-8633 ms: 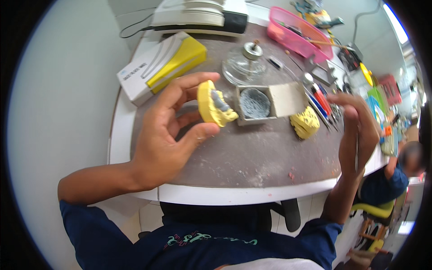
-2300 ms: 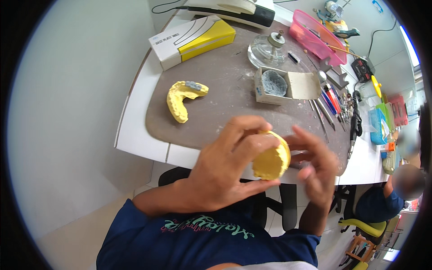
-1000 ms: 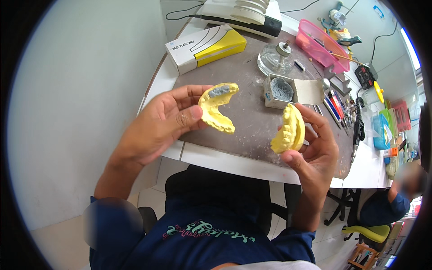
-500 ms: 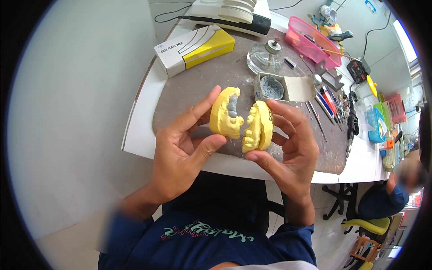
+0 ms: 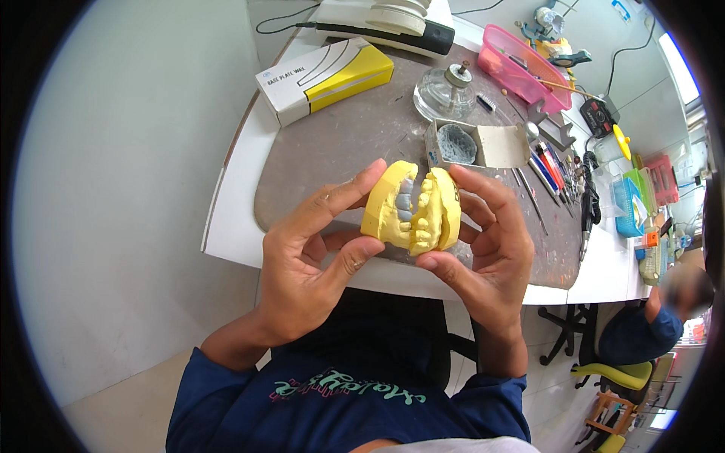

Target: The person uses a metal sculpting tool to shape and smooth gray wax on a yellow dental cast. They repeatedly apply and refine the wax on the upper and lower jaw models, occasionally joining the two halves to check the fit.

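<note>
Above the near edge of the bench, my left hand (image 5: pixel 321 257) grips a yellow dental cast with grey wax teeth (image 5: pixel 384 204) between thumb and fingers. My right hand (image 5: pixel 487 241) pinches a second yellow dental cast (image 5: pixel 445 208), its thumb low and fingers along the back. The two casts face each other with their tooth rows side by side. They meet or nearly meet at the near end, while a narrow gap shows at the far end beside the grey teeth (image 5: pixel 405 200).
Beyond my hands stand an opened small box with grey wax (image 5: pixel 457 145), a glass spirit burner (image 5: pixel 444 94) and a white-and-yellow box (image 5: pixel 325 79). Pens and carving tools (image 5: pixel 551 170) lie at right, below a pink basket (image 5: pixel 521 68). Another person (image 5: pixel 642 332) sits far right.
My left hand has moved right, bringing its cast up against or very near the other one. The wide gap between the casts has narrowed. My right hand has barely moved.
</note>
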`<state>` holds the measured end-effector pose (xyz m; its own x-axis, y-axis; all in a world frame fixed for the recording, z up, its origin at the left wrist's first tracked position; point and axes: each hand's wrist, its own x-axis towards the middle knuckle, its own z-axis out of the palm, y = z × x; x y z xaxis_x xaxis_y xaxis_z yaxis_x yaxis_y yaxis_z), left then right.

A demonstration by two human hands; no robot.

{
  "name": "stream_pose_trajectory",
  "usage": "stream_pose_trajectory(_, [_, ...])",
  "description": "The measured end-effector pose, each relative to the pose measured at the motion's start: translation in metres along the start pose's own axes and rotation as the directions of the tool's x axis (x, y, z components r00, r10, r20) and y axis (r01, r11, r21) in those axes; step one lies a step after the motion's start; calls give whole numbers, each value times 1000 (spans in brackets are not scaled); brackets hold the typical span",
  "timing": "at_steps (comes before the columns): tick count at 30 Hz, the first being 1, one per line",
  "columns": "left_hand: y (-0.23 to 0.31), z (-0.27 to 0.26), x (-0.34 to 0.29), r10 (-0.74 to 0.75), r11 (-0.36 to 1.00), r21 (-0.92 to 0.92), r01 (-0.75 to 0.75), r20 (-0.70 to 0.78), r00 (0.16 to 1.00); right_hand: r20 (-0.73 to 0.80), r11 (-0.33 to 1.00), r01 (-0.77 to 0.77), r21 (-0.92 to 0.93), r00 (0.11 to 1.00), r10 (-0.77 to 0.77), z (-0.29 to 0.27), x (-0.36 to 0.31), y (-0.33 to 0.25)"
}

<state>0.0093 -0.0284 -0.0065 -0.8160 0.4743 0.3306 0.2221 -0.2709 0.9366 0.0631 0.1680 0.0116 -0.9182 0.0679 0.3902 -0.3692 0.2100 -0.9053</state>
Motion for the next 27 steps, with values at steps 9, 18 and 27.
stream_pose_trajectory(9, [-2, -2, -2, 10, 1000, -16, -10, 13, 1000, 18, 999, 30, -24, 999, -30, 0, -1, 2])
stream_pose_trajectory(18, [-3, -3, -1, 47, 999, -12, -47, 20, 999, 41, 999, 32, -35, 999, -31, 0, -1, 2])
stream_pose_trajectory(27, [-4, -3, -1, 64, 998, -7, -64, 17, 998, 48, 998, 47, -41, 998, -45, 1, 0, 2])
